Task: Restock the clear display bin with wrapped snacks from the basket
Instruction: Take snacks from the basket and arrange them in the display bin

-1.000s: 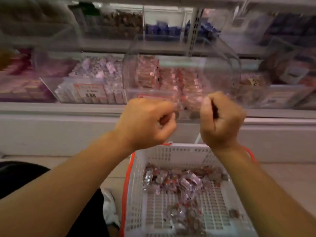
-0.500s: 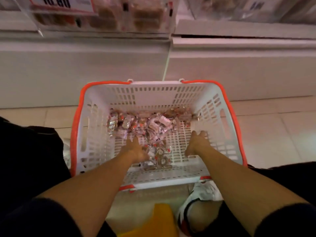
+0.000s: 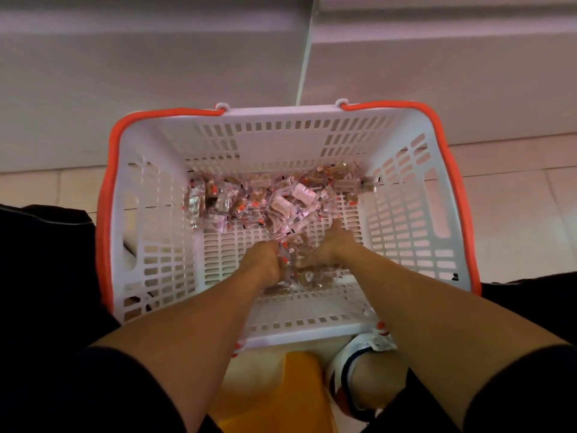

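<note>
A white slatted basket (image 3: 156, 220) with an orange rim stands on the floor below me. Several wrapped snacks (image 3: 274, 198) in clear wrappers lie across its far half and near middle. Both my hands are down in the basket. My left hand (image 3: 263, 260) has its fingers curled round a bunch of snacks at the near middle. My right hand (image 3: 335, 245) cups the same bunch from the right, fingers curled into the wrappers. The clear display bin is out of view.
A white shelf base (image 3: 156, 73) rises just behind the basket. Pale floor tiles (image 3: 515, 214) lie to the right. A yellow stool (image 3: 274, 395) and my white shoe (image 3: 359, 354) sit below the basket's near edge. Dark clothing flanks both sides.
My view has dropped from the display bin to the basket. Both hands went down into the basket, spread over the snacks, and have now closed together on a bunch of them.
</note>
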The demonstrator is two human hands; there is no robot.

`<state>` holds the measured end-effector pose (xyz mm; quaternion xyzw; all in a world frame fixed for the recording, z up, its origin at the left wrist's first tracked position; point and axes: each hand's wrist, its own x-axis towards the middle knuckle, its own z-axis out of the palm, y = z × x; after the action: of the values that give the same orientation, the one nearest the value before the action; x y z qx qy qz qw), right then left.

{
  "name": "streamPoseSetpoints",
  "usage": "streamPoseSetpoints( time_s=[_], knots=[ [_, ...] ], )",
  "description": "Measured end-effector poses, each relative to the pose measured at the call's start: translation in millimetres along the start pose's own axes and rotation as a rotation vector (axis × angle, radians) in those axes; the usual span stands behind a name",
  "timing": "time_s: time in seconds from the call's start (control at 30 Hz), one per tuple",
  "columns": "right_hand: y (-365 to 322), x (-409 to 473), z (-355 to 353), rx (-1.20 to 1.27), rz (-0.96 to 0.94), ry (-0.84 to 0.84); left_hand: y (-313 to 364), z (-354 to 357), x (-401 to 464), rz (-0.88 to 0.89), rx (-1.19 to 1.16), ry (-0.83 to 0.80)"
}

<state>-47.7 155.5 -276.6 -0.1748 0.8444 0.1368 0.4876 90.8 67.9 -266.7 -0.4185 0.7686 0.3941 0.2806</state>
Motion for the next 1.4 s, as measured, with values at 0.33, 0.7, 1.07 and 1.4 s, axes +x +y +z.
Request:
streamPoseSetpoints(
  time_s=[0.33,0.7,1.07,1.4],
  knots=[
    [-25,-18,31,0.035,-0.093,0.068,-24,-20,-4,-0.174,0.313,-0.071],
    [-18,-31,4,0.297,-0.043,-0.322,-30,-37,-3,-0.268,-0.684,-0.186],
    [-4,-115,-97,0.636,-0.463,-0.366,-11,-99,-42,-0.005,-0.986,-0.446],
    [-14,-261,-174,0.609,-1.001,0.098,47,-251,-178,0.309,-0.808,-0.580]
  ],
)
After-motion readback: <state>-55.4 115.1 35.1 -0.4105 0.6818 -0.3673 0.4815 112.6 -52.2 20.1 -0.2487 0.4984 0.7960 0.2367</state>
